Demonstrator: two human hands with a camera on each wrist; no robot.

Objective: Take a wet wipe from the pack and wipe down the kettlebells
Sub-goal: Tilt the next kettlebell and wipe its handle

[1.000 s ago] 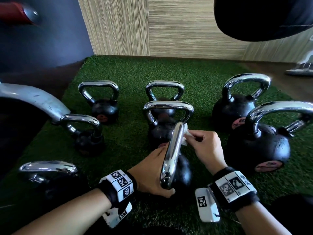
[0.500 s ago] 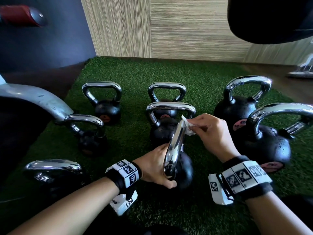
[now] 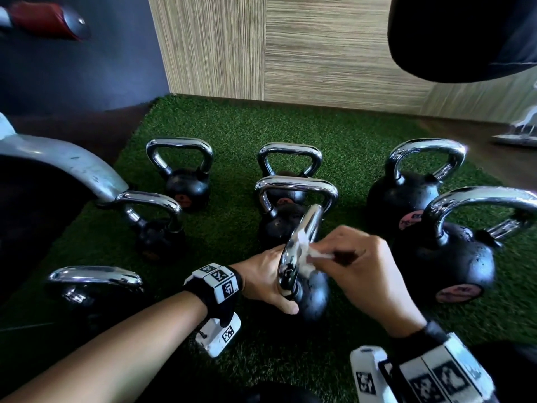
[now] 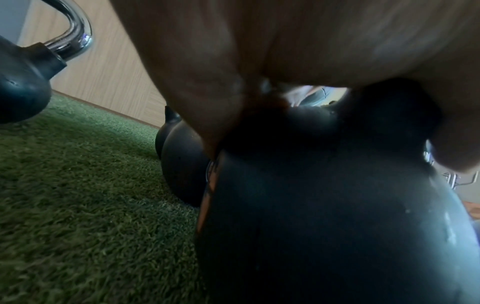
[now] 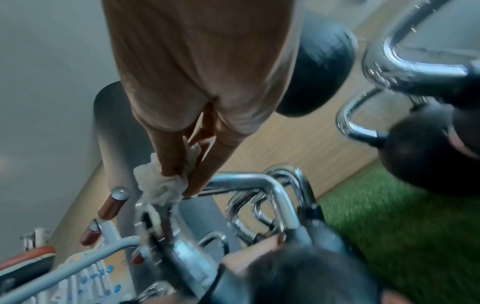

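A small black kettlebell [image 3: 312,295] with a chrome handle [image 3: 299,245] stands on the green turf in front of me. My left hand [image 3: 266,282] grips its body from the left, thumb on the near side; in the left wrist view the black kettlebell [image 4: 324,205] fills the frame under my left hand [image 4: 285,51]. My right hand [image 3: 360,271] pinches a crumpled white wet wipe [image 3: 308,255] against the right side of the handle. In the right wrist view the wet wipe [image 5: 159,186] is bunched at my fingertips [image 5: 192,191] on the chrome. The pack is not in view.
Several other black kettlebells stand around: a mid one [image 3: 286,216] just behind, two big ones [image 3: 447,257] on the right, smaller ones [image 3: 158,237] on the left. A grey machine arm [image 3: 64,167] reaches in from the left. A wood-panel wall [image 3: 290,48] bounds the turf [image 3: 232,126].
My right hand has slid the wipe down the handle from its top toward the lower part. The left hand keeps hold of the kettlebell's body.
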